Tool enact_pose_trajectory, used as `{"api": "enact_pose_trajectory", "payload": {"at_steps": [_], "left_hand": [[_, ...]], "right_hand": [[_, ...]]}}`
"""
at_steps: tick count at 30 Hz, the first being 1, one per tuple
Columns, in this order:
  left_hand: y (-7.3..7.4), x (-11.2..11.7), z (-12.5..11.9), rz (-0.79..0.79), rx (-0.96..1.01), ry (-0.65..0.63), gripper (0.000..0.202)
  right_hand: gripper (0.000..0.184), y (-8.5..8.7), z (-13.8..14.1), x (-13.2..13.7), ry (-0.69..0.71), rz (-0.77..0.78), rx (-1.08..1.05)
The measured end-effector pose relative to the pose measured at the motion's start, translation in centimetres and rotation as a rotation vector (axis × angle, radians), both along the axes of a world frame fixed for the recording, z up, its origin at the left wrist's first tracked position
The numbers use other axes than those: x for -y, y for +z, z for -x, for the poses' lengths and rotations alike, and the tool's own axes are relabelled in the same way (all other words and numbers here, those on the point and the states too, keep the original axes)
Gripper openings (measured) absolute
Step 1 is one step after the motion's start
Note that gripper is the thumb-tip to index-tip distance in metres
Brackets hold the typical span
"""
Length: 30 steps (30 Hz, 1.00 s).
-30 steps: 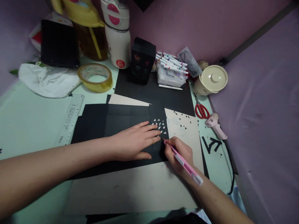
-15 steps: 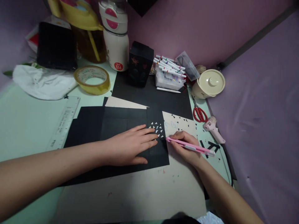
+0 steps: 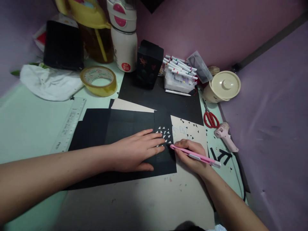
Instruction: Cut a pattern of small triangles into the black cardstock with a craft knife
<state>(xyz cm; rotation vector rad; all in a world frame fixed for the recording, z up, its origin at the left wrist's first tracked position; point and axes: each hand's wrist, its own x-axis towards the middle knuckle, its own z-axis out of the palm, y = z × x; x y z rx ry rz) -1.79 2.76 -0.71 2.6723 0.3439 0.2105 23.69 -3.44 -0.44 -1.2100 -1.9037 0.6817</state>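
My left hand [image 3: 137,150] lies flat with its fingers stretched out on a black paper sheet [image 3: 101,128], pressing it onto a beige board [image 3: 144,199]. Just past the fingertips is a patch of small triangular cut-outs [image 3: 165,134]. My right hand [image 3: 192,155] is closed round a pink craft knife [image 3: 196,156]. The knife lies nearly level, its tip at the black sheet's right edge below the cut-outs. Tiny black triangle scraps [image 3: 190,126] are scattered on the beige card to the right.
A clear ruler [image 3: 68,126], tape roll [image 3: 98,80], white cloth [image 3: 50,83], bottles [image 3: 124,38], black box [image 3: 148,64], marker tub [image 3: 179,77], lidded cup [image 3: 222,86], red scissors [image 3: 210,118] and pink glue gun [image 3: 226,136] ring the work area. A purple wall rises at the right.
The knife went from steeply upright to nearly level, and its tip shifted along the black sheet's right edge near the cut-outs. My left hand stayed flat on the sheet.
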Motion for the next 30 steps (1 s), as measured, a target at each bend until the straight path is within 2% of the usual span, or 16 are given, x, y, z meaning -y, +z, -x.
{"api": "enact_pose_trajectory", "payload": {"at_steps": [8,17,30], "left_hand": [[0.12,0.03,-0.12,-0.022,-0.01,0.0,0.059],[-0.21,0.14,-0.07,-0.004,-0.011,0.015,0.064],[-0.02,0.09,-0.05,0.017,-0.007,0.019,0.062]], "right_hand": [[0.009,0.04,0.04,0.11,0.021,-0.016,0.02],[0.014,-0.34,-0.11,0.17,0.146,-0.156,0.123],[0.019,-0.02,-0.16,0.39,0.135,-0.178,0.14]]}}
